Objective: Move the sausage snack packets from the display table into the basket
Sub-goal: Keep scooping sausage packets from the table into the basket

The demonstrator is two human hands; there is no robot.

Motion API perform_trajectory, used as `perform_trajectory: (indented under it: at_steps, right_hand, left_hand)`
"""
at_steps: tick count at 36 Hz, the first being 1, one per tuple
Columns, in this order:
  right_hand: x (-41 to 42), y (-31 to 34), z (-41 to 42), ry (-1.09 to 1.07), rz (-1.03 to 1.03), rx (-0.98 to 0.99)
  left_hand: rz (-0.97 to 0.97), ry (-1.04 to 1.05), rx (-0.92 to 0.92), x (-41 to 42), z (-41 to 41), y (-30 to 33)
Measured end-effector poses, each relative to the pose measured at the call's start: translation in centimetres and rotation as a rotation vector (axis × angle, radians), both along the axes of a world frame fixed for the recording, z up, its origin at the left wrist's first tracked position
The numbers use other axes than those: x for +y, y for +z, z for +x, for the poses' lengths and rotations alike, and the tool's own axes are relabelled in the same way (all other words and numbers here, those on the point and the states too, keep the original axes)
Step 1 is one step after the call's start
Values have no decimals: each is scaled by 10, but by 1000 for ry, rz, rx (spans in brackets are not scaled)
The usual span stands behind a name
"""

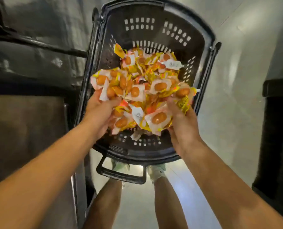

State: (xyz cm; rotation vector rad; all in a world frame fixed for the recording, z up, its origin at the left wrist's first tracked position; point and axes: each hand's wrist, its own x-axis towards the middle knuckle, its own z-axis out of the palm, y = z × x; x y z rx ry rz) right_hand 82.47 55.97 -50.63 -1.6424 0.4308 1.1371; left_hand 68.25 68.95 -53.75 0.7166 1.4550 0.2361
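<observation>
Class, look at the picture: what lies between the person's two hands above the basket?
In the head view, a bundle of sausage snack packets spans between left hand and right hand.

The basket (pixel 154 38) fills the upper centre of the frame, standing on the floor (pixel 236 113), with its handle (pixel 121 175) at the near end, just above the person's shoes (pixel 156 170) at lower centre. A heap of sausage snack packets (pixel 147 70) lies inside the basket, and over its near half the left hand (pixel 98 111) and the right hand (pixel 182 123), side by side, hold a second bunch of packets (pixel 137 96) between them. A dark display stand (pixel 30 113) runs along the left edge of the frame, just beside the basket, and another dark unit (pixel 277 138) stands well apart at the right edge.
</observation>
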Motion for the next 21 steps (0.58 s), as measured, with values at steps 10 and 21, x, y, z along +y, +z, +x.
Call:
perform_trajectory:
  at_steps: [10,21]
  right_hand:
    - [27,-121,31,13,-22,-192]
    - [10,-169,11,380,-347,-539]
  left_hand:
    - [318,-168,114,35,43,-102]
    - [709,-580,445,-5,37,-144]
